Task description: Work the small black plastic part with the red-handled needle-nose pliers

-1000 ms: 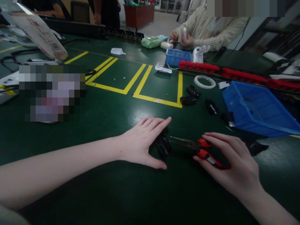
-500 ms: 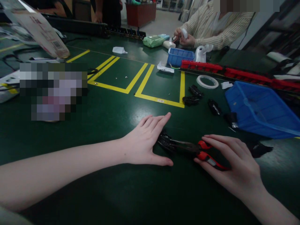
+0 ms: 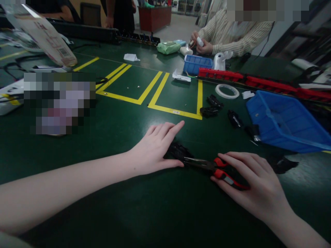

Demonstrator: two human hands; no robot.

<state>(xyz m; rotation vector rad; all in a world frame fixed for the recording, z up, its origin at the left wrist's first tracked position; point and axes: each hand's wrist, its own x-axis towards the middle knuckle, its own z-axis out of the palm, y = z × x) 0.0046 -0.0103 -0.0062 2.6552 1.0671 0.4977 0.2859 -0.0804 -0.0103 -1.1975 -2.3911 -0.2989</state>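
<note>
My left hand [image 3: 155, 148] lies on the green table [image 3: 116, 131] with its fingers stretched out together, cupped round a small black plastic part [image 3: 178, 150]. The thumb rests along the part's near side. My right hand [image 3: 248, 182] is wrapped round the red handles of a pair of long-nose pliers [image 3: 207, 164]. The pliers lie low over the table, and their dark jaws reach left to the black part. Whether the jaws grip the part is hidden by my thumb.
A large blue bin [image 3: 284, 120] stands at the right, with several loose black parts [image 3: 212, 106] and a tape roll [image 3: 227, 91] beyond my hands. Yellow lines mark boxes on the table. Across it a person in a striped shirt [image 3: 232, 34] handles a small white object near a small blue tray [image 3: 196, 63].
The pliers' jaws have moved left to the black part. My left hand has closed in round that part, the thumb drawing closer.
</note>
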